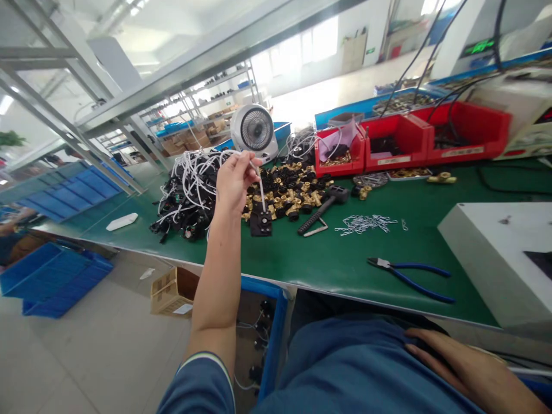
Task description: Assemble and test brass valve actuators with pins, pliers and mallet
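Observation:
My left hand [236, 177] is raised over the bench, closed in a pinch on a white cable [261, 190]. From that cable hangs a small black part [261, 222] with round features on its face. Just left of the hand lies a tangled heap of black parts with white cables [187, 184]. Behind and to the right spreads a pile of brass fittings [297, 195], some with black pieces. My right hand [461, 362] lies against my blue shirt at the waist, fingers stretched out and holding nothing that I can see.
On the green bench [280, 259] lie a black-handled hammer [323, 210], a hex key [316, 229], wire clips [364, 223] and blue-handled pliers [411, 276]. Red bins [397, 155] and a white fan [255, 133] stand behind. A grey box [495, 259] occupies the right. A blue crate [276, 339] sits below.

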Tool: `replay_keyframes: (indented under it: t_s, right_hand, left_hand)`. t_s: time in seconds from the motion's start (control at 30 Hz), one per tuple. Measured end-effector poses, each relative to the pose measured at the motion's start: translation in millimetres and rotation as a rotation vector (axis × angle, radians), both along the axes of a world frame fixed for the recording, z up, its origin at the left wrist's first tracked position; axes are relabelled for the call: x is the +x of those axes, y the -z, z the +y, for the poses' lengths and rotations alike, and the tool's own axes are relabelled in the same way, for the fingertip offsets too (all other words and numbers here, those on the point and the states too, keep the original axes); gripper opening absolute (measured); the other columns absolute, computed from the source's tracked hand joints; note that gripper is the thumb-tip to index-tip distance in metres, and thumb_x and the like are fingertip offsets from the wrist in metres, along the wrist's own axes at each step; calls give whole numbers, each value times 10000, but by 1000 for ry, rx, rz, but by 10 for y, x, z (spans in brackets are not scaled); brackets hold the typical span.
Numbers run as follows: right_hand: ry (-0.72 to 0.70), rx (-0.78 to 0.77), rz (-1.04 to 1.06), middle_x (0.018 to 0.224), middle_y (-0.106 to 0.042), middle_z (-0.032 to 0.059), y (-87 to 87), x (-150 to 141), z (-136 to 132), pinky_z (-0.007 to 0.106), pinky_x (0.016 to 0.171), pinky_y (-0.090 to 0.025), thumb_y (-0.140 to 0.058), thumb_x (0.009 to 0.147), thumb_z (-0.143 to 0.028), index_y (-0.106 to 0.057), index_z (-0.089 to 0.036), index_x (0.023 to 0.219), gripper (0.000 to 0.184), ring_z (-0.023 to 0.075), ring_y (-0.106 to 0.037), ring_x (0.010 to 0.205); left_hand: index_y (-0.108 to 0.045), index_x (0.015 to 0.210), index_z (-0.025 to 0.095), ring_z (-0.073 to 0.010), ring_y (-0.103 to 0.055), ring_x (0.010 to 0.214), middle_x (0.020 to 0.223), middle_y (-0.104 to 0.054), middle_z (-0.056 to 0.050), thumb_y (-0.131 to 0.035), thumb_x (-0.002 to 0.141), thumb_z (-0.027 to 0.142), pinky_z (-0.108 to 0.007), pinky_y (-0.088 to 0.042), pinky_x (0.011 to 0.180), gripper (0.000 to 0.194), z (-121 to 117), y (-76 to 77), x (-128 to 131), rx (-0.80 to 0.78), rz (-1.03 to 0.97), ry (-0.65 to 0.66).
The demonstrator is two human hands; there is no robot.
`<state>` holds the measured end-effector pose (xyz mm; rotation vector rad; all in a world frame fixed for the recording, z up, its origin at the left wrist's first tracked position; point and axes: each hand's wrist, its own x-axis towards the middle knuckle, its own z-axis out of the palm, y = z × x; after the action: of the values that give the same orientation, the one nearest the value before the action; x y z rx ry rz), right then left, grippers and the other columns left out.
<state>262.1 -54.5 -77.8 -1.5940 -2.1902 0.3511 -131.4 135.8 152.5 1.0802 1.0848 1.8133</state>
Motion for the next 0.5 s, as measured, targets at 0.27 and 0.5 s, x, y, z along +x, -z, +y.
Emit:
replay_keyframes:
  t_s: [0.27,0.5]
  right_hand:
    - [-91,-133,48,974,-789,42,-292,-15,-70,351,796,-662,-468,948,-468,-795,-276,984,381,267,-778,836]
    - [-28,-139,35,1026,-778,96,-450,-105,-106,385,781,-645,-384,998,-482,-714,-212,1149,452,273,-776,855]
  left_hand:
    - [-683,810,162,-48,-578,536,744,-699,0,-585,994,179,-172,-526,575,209,-166,-66,388,116,177,119]
    - [-732,1068,217,-67,-620,601,657,-662,51,-641,979,378,-172,-512,647,205,-693,-71,608,513,629,-92]
